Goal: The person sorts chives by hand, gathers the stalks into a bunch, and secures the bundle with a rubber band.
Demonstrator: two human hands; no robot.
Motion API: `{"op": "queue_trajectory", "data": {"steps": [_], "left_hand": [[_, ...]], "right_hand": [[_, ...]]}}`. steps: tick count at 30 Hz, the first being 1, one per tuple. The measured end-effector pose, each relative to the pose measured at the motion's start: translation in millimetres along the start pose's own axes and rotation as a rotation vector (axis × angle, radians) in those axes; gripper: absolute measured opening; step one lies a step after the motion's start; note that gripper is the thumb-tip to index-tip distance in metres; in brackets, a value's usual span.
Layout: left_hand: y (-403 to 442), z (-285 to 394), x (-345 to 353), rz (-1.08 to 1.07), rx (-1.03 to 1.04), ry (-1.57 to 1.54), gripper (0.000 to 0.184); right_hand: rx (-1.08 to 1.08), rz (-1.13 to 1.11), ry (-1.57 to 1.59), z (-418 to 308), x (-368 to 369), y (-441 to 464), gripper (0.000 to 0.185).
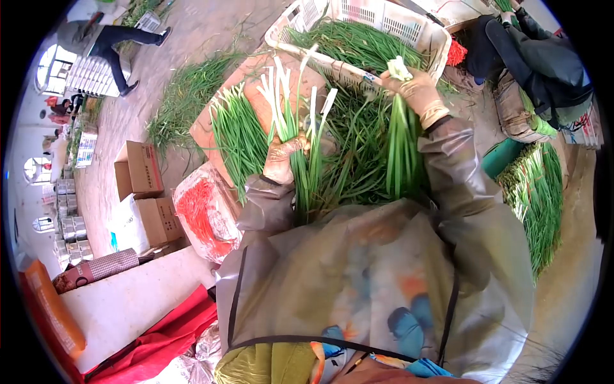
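Observation:
My left hand (pixel 279 161) wears a tan glove and is closed round a few garlic chives (pixel 279 105), their long white stems pointing up and away from me. My right hand (pixel 419 95), gloved too, grips a thicker bunch of garlic chives (pixel 403 150) near the white ends, and its green leaves hang down towards my lap. Between the hands lies a loose heap of garlic chives (pixel 355 144). Left of my left hand, a neat bundle (pixel 242 131) rests on a reddish board (pixel 256 67). Both palms are hidden.
A white plastic crate (pixel 441 48) holding more greens stands beyond my hands. Red ties (pixel 201 214) lie on a block at the left, near cardboard boxes (pixel 137 171). Bundled greens (pixel 537 205) stand at the right. One person (pixel 543 61) sits at upper right; another (pixel 105 41) walks at upper left.

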State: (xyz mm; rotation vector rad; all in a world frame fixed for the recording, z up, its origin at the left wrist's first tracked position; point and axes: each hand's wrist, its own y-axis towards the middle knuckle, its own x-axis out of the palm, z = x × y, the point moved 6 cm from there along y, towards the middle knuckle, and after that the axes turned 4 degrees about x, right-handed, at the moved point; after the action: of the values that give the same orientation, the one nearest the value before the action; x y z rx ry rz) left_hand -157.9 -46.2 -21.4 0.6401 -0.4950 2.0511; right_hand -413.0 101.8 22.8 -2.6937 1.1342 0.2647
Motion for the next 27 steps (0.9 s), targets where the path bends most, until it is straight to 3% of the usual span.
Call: {"op": "queue_trajectory", "data": {"steps": [3,6,8,9,10,12,14,18,19,20,22,23,24,26,27], "left_hand": [[-2,-1,8,-0.024,-0.088,-0.069,0.039],[-1,3,24,-0.116,0.009,-0.008,0.035],[-2,0,26,-0.074,-0.018,0.049,0.035],[-3,-2,30,-0.031,-0.008,0.052,0.038],[-5,-3,38,-0.026,-0.021,0.029,0.040],[7,-26,8,-0.025,0.015,0.273,0.038],[-1,-19,17,0.079,-0.017,0.338,0.034],[12,-65,-23,-0.118,-0.125,0.232,0.039],[15,-71,-22,-0.105,-0.147,0.274,0.037],[16,-79,-20,-0.084,-0.168,0.310,0.034],[13,-99,-12,-0.069,-0.217,0.204,0.035],[8,-107,-3,-0.060,-0.274,0.168,0.037],[4,-114,5,-0.054,-0.330,0.138,0.039],[6,-133,13,-0.144,-0.419,-0.001,0.047],[10,-144,7,-0.150,-0.435,0.057,0.049]], "right_hand": [[0.020,-0.150,0.008,-25,41,-21,0.045],[0.090,-0.359,0.052,2,83,-6,0.037],[-0.183,-0.535,0.281,-30,108,-27,0.036],[-0.160,-0.609,0.321,-42,114,-35,0.032],[-0.273,-0.468,0.165,-56,108,-40,0.029],[-0.256,-0.342,0.103,-96,66,-30,0.025],[-0.298,-0.299,0.383,-134,9,-17,0.024],[-0.405,0.009,0.174,-185,-48,2,0.023],[-0.445,-0.112,0.278,-213,-41,-7,0.019],[-0.235,0.024,0.486,-222,-51,-22,0.013],[-0.364,-0.174,0.493,-245,-56,-16,0.010],[-0.385,0.003,0.254,-248,-63,-2,0.010],[-0.590,0.055,0.010,-259,-69,14,0.011],[-0.641,0.037,0.058,-288,-59,2,0.013],[-0.552,-0.032,0.200,-293,-62,13,0.014]]}}
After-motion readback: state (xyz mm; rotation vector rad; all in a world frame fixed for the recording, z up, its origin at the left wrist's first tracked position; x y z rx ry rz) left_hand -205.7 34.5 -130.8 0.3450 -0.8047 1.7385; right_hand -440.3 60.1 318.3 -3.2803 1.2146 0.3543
